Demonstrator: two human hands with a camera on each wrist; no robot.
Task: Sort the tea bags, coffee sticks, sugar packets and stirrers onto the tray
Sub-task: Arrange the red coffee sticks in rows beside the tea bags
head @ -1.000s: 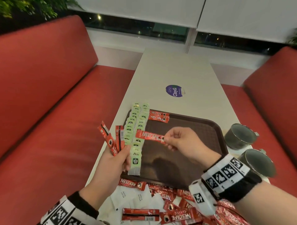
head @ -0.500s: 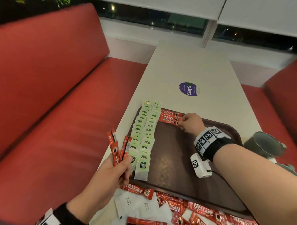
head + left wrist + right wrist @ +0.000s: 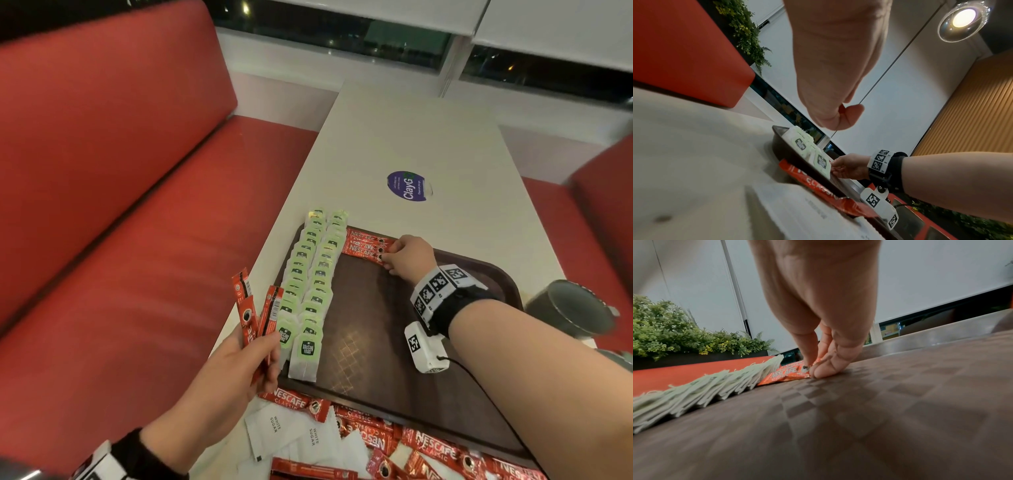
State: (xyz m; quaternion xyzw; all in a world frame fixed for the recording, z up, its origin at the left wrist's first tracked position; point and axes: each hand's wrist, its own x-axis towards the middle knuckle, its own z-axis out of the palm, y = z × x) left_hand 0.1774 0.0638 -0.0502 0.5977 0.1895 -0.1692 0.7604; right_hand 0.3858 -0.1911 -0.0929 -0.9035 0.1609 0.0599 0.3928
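Observation:
A brown tray (image 3: pixel 394 346) lies on the white table. Two overlapping rows of green tea bags (image 3: pixel 311 284) run along its left side. Three red coffee sticks (image 3: pixel 363 246) lie side by side at its far end. My right hand (image 3: pixel 389 256) pinches the right end of the nearest stick (image 3: pixel 785 374), which lies flat on the tray (image 3: pixel 879 418) beside the tea bags (image 3: pixel 705 389). My left hand (image 3: pixel 267 349) grips a few more coffee sticks (image 3: pixel 255 315) upright over the table's left edge. Loose coffee sticks (image 3: pixel 376 442) and white sugar packets (image 3: pixel 284 431) are heaped in front of the tray.
A metal mug (image 3: pixel 572 308) stands right of the tray, with part of another nearer me. A purple round sticker (image 3: pixel 409 186) is on the far tabletop. Red benches (image 3: pixel 120 205) flank the table on both sides.
My right hand carried one coffee stick from above the tray's middle to its far end and laid it beside the two there. My left hand kept its sticks.

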